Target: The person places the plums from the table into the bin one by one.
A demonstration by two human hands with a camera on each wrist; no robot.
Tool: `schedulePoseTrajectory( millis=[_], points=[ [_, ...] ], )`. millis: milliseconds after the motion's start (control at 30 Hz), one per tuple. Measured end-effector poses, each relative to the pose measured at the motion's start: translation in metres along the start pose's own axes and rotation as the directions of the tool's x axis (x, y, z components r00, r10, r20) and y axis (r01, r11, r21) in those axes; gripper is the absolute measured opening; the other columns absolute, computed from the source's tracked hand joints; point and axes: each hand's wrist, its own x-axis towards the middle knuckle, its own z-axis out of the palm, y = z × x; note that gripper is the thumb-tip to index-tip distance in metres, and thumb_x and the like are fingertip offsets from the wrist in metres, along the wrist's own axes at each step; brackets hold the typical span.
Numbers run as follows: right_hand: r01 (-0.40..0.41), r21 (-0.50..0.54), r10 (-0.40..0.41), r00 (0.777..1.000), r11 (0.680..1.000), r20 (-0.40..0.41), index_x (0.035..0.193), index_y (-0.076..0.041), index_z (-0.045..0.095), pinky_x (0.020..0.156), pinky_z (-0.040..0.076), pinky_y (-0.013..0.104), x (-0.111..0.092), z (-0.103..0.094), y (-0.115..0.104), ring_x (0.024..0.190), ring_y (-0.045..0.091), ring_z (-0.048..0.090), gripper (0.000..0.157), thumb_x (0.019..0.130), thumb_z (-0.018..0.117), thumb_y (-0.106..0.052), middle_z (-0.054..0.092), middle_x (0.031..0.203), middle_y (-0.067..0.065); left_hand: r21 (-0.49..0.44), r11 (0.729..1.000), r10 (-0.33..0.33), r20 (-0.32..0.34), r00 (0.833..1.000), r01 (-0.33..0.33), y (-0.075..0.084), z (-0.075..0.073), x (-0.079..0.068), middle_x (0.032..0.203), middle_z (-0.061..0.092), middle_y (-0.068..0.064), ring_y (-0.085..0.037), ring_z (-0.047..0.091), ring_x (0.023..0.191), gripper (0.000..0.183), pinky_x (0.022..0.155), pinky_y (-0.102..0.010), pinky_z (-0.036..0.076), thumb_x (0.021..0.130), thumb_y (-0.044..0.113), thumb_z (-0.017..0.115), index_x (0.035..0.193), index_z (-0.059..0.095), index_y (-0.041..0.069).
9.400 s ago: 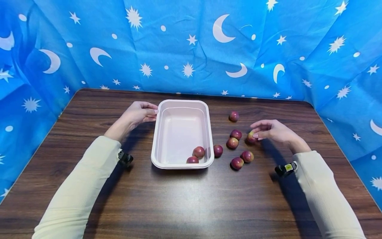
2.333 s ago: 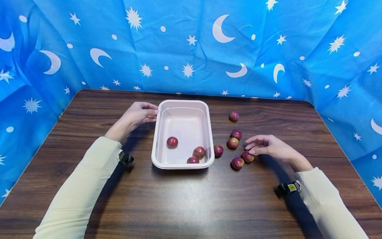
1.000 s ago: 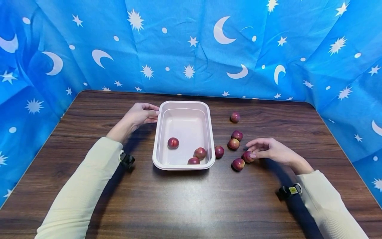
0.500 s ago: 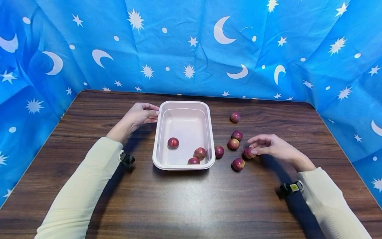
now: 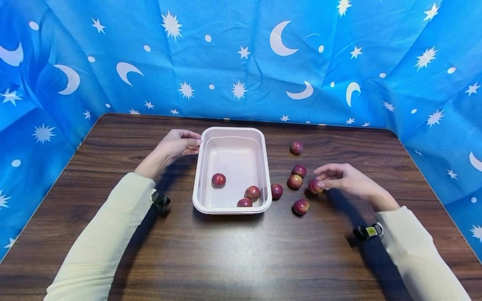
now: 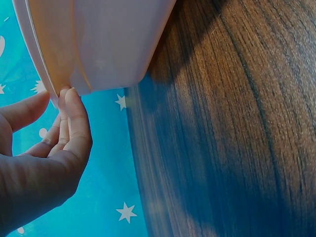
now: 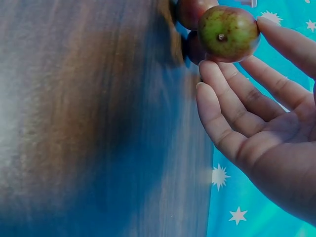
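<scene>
My left hand point(image 5: 175, 145) pinches the left rim of a pale plastic tub point(image 5: 229, 156); the left wrist view has the thumb and fingertips on either side of the tub's lip point(image 6: 42, 64). Inside the tub lie a dark red plum point(image 5: 218, 180) at the left and two more plums, one of them point(image 5: 252, 192) at the near right corner. To the right of the tub, my right hand point(image 5: 346, 179) holds a plum point(image 5: 314, 187) between thumb and fingers. Up close in the right wrist view, this plum point(image 7: 228, 34) shows a green stem end.
Several plums sit on the wooden table point(image 5: 226, 259): one point(image 5: 296, 147) farther back, a pair point(image 5: 295, 181) touching, one point(image 5: 276, 191) against the tub's right side, and one point(image 5: 301, 207) nearer. A blue star-patterned cloth point(image 5: 226, 54) hangs behind the table.
A third plum has come into the tub since the oldest frame. Over the last second my right hand has drawn a plum away from its neighbour, toward the back. The left hand stays put.
</scene>
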Motion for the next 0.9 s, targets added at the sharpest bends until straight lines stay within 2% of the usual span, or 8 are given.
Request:
schedulePoseTrajectory(
  millis=[333,567,700,900],
  points=[
    [0.01,-0.018,-0.011,1.0,1.0,-0.029,0.12,0.004,0.051,0.077,0.053,0.032,0.007,-0.003,-0.01,0.086,0.02,0.061,0.037,0.089,0.06,-0.016,0.061,0.101,0.017,0.013,1.0,-0.006,-0.007,1.0,0.006,-0.001,0.0,0.001,0.088,0.057,-0.008,-0.009,0.06,0.07,0.033,0.082,-0.029,0.053,0.091,0.002,0.052,0.12,0.045,-0.012],
    [0.032,-0.027,-0.032,0.999,0.999,-0.027,0.12,0.005,0.051,0.076,0.053,0.033,0.016,-0.006,-0.013,0.085,0.025,0.061,0.037,0.089,0.06,-0.014,0.061,0.101,0.016,0.004,1.0,-0.01,-0.004,1.0,0.01,0.001,0.001,0.0,0.086,0.056,-0.007,-0.008,0.06,0.07,0.034,0.085,-0.03,0.051,0.091,0.002,0.052,0.12,0.044,-0.013],
    [0.038,-0.022,-0.039,0.999,0.999,-0.028,0.12,0.006,0.05,0.076,0.054,0.036,0.022,-0.01,-0.017,0.084,0.027,0.061,0.039,0.089,0.061,-0.014,0.061,0.1,0.017,-0.024,1.0,-0.001,0.001,1.0,0.001,0.001,0.001,0.0,0.081,0.057,-0.004,-0.008,0.06,0.068,0.033,0.079,-0.026,0.054,0.091,0.0,0.052,0.119,0.043,-0.014],
    [0.041,-0.045,-0.042,0.998,0.998,-0.036,0.121,0.003,0.051,0.078,0.054,0.035,0.031,-0.013,-0.026,0.085,0.025,0.061,0.039,0.089,0.061,-0.016,0.061,0.101,0.017,-0.038,0.999,0.013,0.002,1.0,-0.013,0.001,0.001,0.0,0.079,0.057,-0.003,-0.008,0.06,0.066,0.032,0.073,-0.022,0.055,0.09,-0.001,0.051,0.119,0.043,-0.015]
  ],
)
